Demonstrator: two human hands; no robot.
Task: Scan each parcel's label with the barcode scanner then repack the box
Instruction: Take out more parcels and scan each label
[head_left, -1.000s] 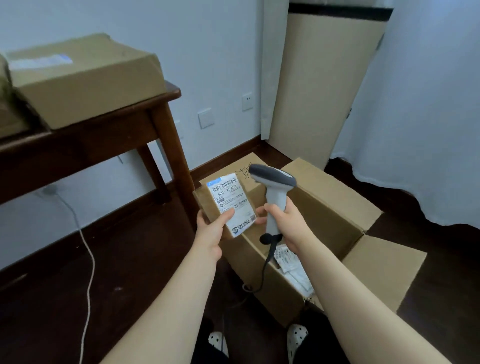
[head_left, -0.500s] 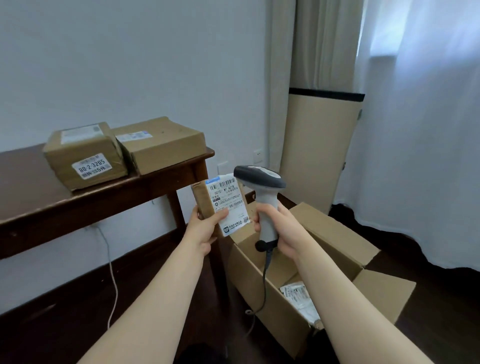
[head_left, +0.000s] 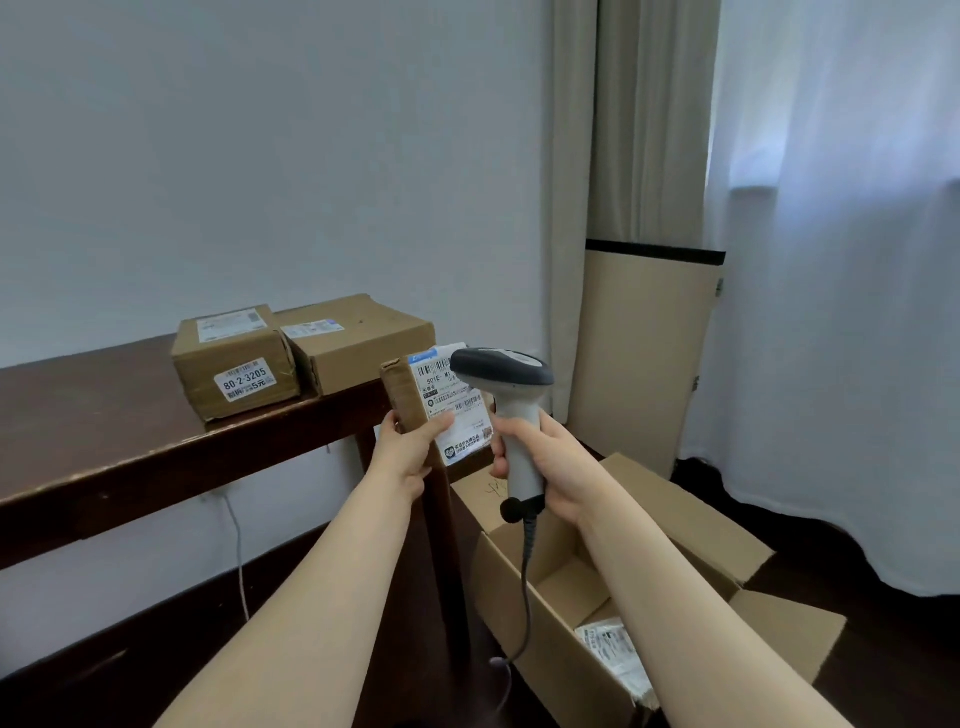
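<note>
Left hand (head_left: 410, 449): gripping the small parcel (head_left: 406, 400) low down, thumb across the front face, fingers tucked round the back edge. It's held up in the air, in front of the table corner and above the open box.
Right hand (head_left: 558, 467): fingers wrapped round the handle of the barcode scanner (head_left: 511, 402), pistol style, upright. Can't tell if the trigger's squeezed.
Scanner spot: its dark head sits right in front of the parcel's upper right and hides part of the label. Touching or not, no idea. The cable (head_left: 525, 571) drops from the butt down past the box.
Shipping label (head_left: 460, 415): white with a blue strip on top (logo unreadable), then a barcode, then bold "501E" and "M1". Lower down there's another barcode and a QR code at bottom right. The rest is tiny print, can't read it.
Table (head_left: 130, 436): dark wood, on the left, with two more parcels on it side by side.
Stickered parcel (head_left: 228, 358): the left one. The white sticker (head_left: 244, 382) on its front says "80-2-3205" and "5元", with a little barcode above. The label on top is too blurry to read.
Bigger parcel (head_left: 363, 343): right next to it at the table's end, pale label on top, unreadable.
Open box (head_left: 691, 530): on the dark floor at lower right, flaps out, with a pen scribble (head_left: 496, 487) on the near flap, not legible.
White mailer (head_left: 608, 649): lying inside the box, has printed text but I can't make it out.
Background: white curtain (head_left: 831, 312) on the right, white cord (head_left: 240, 561) hanging down the wall under the table.
</note>
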